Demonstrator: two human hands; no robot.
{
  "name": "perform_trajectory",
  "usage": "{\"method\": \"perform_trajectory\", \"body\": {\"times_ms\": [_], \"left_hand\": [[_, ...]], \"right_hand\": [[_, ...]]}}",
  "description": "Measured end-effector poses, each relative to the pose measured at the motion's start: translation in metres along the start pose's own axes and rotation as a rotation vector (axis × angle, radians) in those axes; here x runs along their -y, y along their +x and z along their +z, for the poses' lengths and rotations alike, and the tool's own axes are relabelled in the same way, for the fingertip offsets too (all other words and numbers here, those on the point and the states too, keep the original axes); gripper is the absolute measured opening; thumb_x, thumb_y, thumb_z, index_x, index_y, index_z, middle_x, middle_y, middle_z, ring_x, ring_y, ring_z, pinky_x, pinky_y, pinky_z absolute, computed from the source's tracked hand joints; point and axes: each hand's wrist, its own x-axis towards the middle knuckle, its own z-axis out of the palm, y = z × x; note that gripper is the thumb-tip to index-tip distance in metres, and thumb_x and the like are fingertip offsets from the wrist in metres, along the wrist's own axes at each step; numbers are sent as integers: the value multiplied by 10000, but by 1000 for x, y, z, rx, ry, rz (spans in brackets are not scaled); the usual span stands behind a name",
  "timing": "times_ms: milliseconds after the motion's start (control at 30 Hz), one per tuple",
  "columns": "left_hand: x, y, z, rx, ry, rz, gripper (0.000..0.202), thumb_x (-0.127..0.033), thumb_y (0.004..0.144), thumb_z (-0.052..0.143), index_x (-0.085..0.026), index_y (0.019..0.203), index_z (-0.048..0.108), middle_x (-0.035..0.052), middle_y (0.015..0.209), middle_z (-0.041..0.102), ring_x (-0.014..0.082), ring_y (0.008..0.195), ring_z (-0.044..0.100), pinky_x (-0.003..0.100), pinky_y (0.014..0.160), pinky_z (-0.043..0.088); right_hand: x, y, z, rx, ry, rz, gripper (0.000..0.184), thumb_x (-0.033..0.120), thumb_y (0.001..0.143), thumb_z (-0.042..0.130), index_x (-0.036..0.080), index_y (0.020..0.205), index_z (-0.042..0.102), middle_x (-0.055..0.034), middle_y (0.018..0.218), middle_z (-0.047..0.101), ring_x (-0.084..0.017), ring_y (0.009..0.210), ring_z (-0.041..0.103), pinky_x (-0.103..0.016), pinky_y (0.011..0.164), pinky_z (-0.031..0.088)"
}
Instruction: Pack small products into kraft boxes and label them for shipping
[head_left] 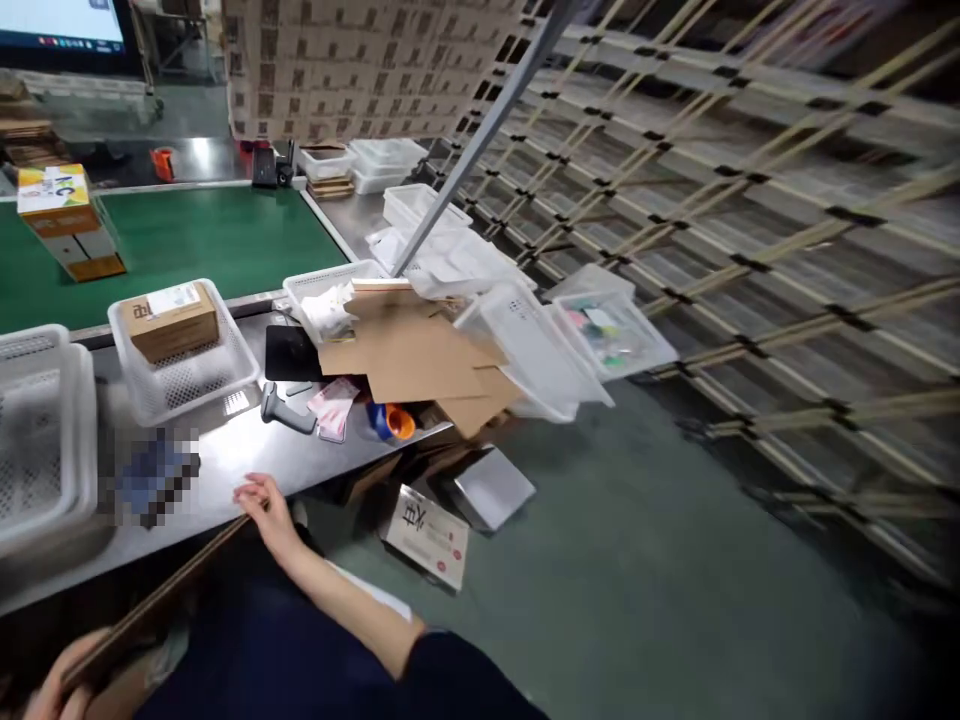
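Note:
A brown piece of cardboard [169, 592], seen almost edge-on, slants across in front of my body below the table edge. My left hand [64, 685] grips its near end at the bottom left, fingers wrapped round the edge and partly cut off by the frame. At the far end, my right hand [268, 515] holds the cardboard's upper corner between thumb and bent fingers, just over the table's front edge. Beyond that hand lie a barcode scanner [286, 408], pink-and-white printed packets [334, 408] and an orange-and-blue tape roll [394, 422].
White plastic baskets [251, 375] line the metal table [236, 455], one with a carton [172, 320] inside. Flat cardboard sheets [420, 350] overhang its right end. Boxes [427, 540] stand on the floor below. A green conveyor [217, 235] runs behind; shelving [720, 230] rises right.

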Motion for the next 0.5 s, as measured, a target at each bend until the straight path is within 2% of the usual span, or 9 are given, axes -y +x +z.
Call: {"method": "perform_trajectory", "body": {"times_ms": [33, 100, 167, 233, 300, 367, 433, 500], "left_hand": [[-9, -7, 29, -93, -25, 12, 573, -821, 783, 649, -612, 1309, 734, -50, 1148, 820, 455, 1201, 747, 714, 1062, 616], [-31, -9, 92, -272, -91, 50, 594, -757, 830, 656, -512, 1371, 662, 9, 1218, 791, 455, 1296, 715, 741, 1212, 518], [-59, 7, 150, -382, -166, 94, 674, -673, 897, 669, -376, 1485, 526, 103, 1404, 709, 427, 1435, 641, 711, 1291, 454], [-83, 29, 192, -459, -240, 146, 721, -649, 943, 628, -308, 1542, 414, 168, 1513, 621, 397, 1498, 594, 662, 1306, 453], [-98, 47, 215, -501, -297, 159, 727, -674, 958, 600, -290, 1536, 381, 190, 1508, 607, 382, 1487, 602, 635, 1291, 473], [-103, 55, 223, -497, -351, 139, 743, -714, 931, 628, -281, 1493, 407, 197, 1471, 629, 379, 1455, 629, 625, 1265, 499], [-102, 54, 221, -433, -385, 137, 766, -733, 881, 698, -277, 1448, 456, 196, 1468, 645, 380, 1451, 638, 611, 1265, 503], [-98, 49, 212, -319, -375, 180, 799, -716, 835, 769, -277, 1448, 504, 195, 1510, 645, 384, 1483, 621, 595, 1292, 483]], "right_hand": [[14, 6, -21, -46, 15, -32, 542, 573, 933, 696, 212, 1334, 643, -53, 1078, 763, -214, 963, 729, -399, 991, 594], [37, 18, -60, -141, 32, -99, 592, 588, 909, 726, 216, 1348, 585, -73, 1135, 739, -217, 961, 702, -397, 972, 590], [52, 25, -91, -216, 22, -169, 622, 624, 900, 744, 219, 1340, 572, -77, 1095, 731, -231, 940, 695, -405, 940, 599], [56, 28, -114, -264, 0, -240, 628, 622, 901, 769, 218, 1345, 584, -83, 1061, 738, -247, 935, 708, -415, 922, 610], [54, 26, -130, -254, -28, -280, 630, 616, 904, 779, 216, 1356, 596, -100, 1070, 753, -260, 937, 726, -425, 904, 623], [49, 25, -142, -234, -44, -293, 647, 620, 898, 787, 215, 1369, 604, -131, 1127, 771, -279, 971, 750, -444, 918, 634], [43, 27, -149, -231, -33, -291, 673, 624, 898, 786, 214, 1399, 601, -167, 1224, 782, -310, 1068, 773, -475, 977, 637], [39, 33, -150, -203, -12, -253, 705, 637, 902, 777, 208, 1433, 601, -198, 1316, 783, -344, 1183, 775, -509, 1046, 631]]}}
